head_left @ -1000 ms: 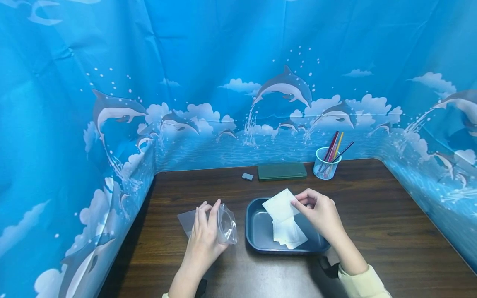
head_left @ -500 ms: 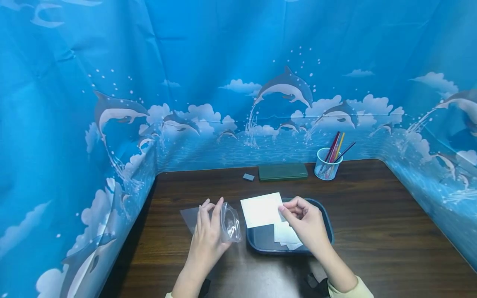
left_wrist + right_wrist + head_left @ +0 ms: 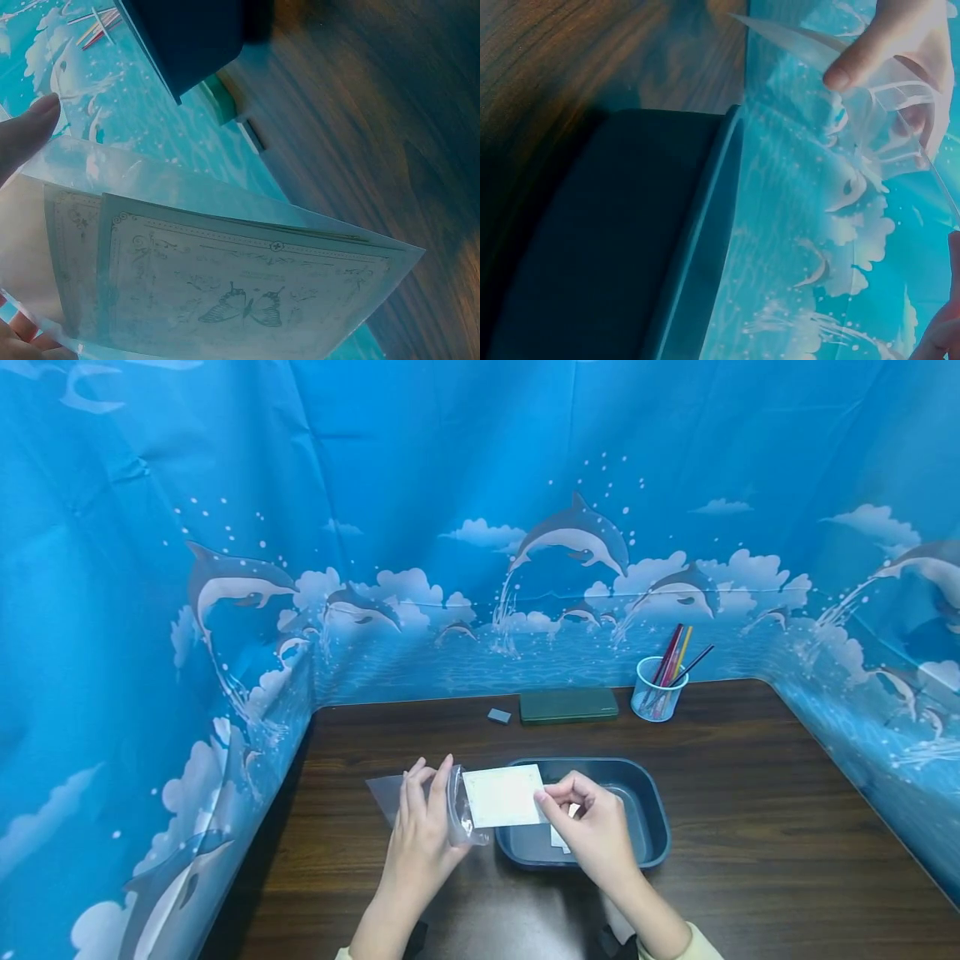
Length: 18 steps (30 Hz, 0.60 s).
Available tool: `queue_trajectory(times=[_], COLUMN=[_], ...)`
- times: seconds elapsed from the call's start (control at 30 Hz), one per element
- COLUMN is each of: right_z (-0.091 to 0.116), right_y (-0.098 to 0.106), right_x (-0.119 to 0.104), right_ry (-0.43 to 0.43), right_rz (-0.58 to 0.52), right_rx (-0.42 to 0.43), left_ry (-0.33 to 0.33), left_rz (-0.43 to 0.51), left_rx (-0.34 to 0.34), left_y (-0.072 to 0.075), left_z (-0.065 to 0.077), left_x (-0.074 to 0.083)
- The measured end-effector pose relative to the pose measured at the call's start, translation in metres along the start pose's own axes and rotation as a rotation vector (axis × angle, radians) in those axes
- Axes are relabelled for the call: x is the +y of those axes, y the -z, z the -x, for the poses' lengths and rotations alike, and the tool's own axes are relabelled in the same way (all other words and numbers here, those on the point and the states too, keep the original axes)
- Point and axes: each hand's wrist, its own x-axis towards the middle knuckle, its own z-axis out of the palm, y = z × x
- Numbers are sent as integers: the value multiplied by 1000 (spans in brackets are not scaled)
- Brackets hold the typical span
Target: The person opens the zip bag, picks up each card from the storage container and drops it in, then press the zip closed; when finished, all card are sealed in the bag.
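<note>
The left hand (image 3: 422,831) grips a clear bag (image 3: 461,833), apparently to hold its mouth wide rightward; cards (image 3: 247,277) show inside. The right hand (image 3: 594,833) pinches a white card (image 3: 505,796) by its right edge, leaving its left end free at the mouth, near the tray (image 3: 641,810) where other papers (image 3: 559,840) lie

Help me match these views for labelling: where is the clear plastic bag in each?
Head: clear plastic bag, lower half, just left of centre, in the left hand.
Left wrist: bag, lower left, printed cards inside.
Right wrist: bag, upper right.
Shared landmark: dark tray.
</note>
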Motion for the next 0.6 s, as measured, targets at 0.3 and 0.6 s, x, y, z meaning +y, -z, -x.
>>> queue_trajectory(times=[0.3,0.6], right_z=[3,9], right_y=[-16,-30], right_x=[30,43], right_ry=[-13,-32], right_rz=[5,9], right_rx=[-2,-50], left_ry=[-6,-28], left_rz=[14,14], left_rx=[-12,-19], left_y=[-1,-3], left_z=[0,1], left_x=[4,8])
